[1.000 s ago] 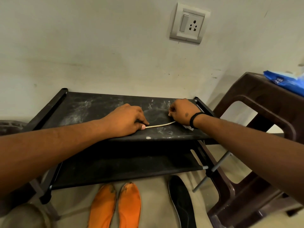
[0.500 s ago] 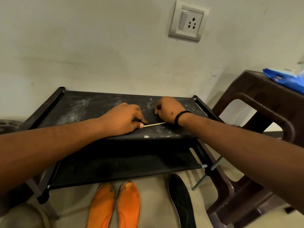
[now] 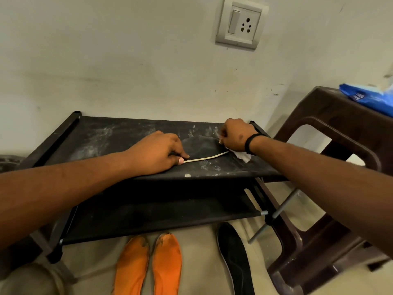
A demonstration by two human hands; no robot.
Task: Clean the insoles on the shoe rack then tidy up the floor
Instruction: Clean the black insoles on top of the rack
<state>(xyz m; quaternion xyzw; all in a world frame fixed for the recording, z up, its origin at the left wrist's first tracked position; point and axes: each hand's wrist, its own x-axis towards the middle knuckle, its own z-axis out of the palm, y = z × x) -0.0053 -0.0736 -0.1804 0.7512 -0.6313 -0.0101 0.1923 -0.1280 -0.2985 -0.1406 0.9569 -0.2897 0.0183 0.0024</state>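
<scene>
Bare forearms, no sleeves showing; right wrist wears a black band (image 3: 248,143), possibly elastic.

Brown stool (image 3: 331,133) crowds the shoe rack's (image 3: 119,133) right end.

Home interior: shoe rack (image 3: 131,133) against painted wall, switch socket (image 3: 240,23), plastic stool (image 3: 331,116).
</scene>
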